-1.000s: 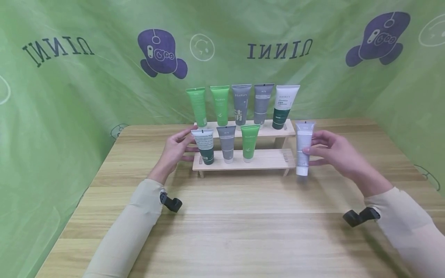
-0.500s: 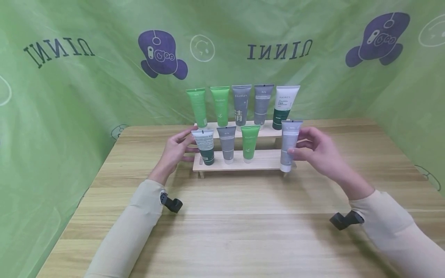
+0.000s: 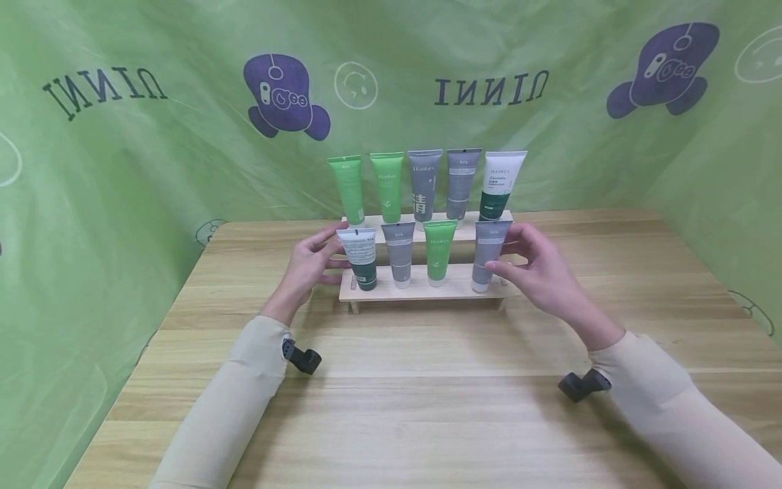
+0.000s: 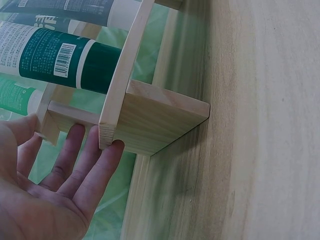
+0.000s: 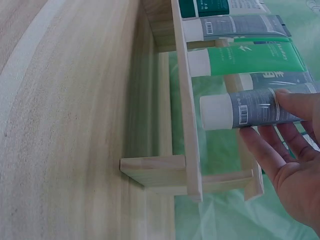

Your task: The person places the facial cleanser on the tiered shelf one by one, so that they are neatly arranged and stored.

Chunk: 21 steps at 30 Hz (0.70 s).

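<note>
My right hand (image 3: 540,275) pinches a grey tube (image 3: 489,248) between thumb and fingers. It hangs cap-down over the right part of the lower tier of a wooden stand (image 3: 421,292). In the right wrist view a narrow gap shows between its white cap (image 5: 216,112) and the shelf. My left hand (image 3: 309,265) touches the stand's left end; in the left wrist view its fingers (image 4: 102,165) are extended against the wood. Beside it on the lower tier stand a white-and-dark-green tube (image 3: 360,258), another grey tube (image 3: 400,252) and a green tube (image 3: 438,251).
On the upper tier stand two green tubes (image 3: 348,190), two grey tubes (image 3: 424,183) and a white-and-green tube (image 3: 501,180). Behind the wooden table (image 3: 421,387) hangs a green printed curtain (image 3: 403,41). Each sleeve carries a black wrist camera (image 3: 301,356).
My right hand has carried the grey tube leftward, from beside the stand's right end to over its lower tier. The left hand has stayed at the stand's left end.
</note>
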### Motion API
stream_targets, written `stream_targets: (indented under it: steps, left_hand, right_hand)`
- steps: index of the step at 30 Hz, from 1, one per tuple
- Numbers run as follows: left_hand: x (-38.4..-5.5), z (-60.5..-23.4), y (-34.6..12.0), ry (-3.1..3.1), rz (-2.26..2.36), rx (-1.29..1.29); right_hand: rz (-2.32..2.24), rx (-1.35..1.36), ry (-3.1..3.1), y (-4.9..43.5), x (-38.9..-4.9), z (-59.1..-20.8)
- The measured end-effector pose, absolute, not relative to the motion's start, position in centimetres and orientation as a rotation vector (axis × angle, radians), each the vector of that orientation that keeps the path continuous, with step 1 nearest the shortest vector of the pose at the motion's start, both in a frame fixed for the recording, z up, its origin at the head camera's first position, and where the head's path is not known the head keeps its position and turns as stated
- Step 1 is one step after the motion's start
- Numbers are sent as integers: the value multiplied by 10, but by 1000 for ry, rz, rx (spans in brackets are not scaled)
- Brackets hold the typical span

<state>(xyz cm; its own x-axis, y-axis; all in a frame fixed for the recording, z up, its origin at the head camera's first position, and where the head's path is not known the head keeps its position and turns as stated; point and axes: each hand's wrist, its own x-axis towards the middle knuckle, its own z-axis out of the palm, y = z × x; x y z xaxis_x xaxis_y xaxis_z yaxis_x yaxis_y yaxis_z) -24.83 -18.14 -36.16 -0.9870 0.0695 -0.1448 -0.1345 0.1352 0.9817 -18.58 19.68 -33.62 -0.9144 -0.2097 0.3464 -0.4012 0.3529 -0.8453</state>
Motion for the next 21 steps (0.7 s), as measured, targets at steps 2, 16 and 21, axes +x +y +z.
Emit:
stream_targets:
  steps: [2,16,21]
  left_hand:
    - [-248,-361,-182,2240,1971,-65]
    - [-248,-362,-182,2244,1966,-58]
    - [-248,-362,-181,2245,1968,-66]
  right_hand:
    - [1600,536,-2440,195,-187,-337]
    - [1604,524,-2438,185,-197,-345]
    - [1630,521,-2433,182,-197,-346]
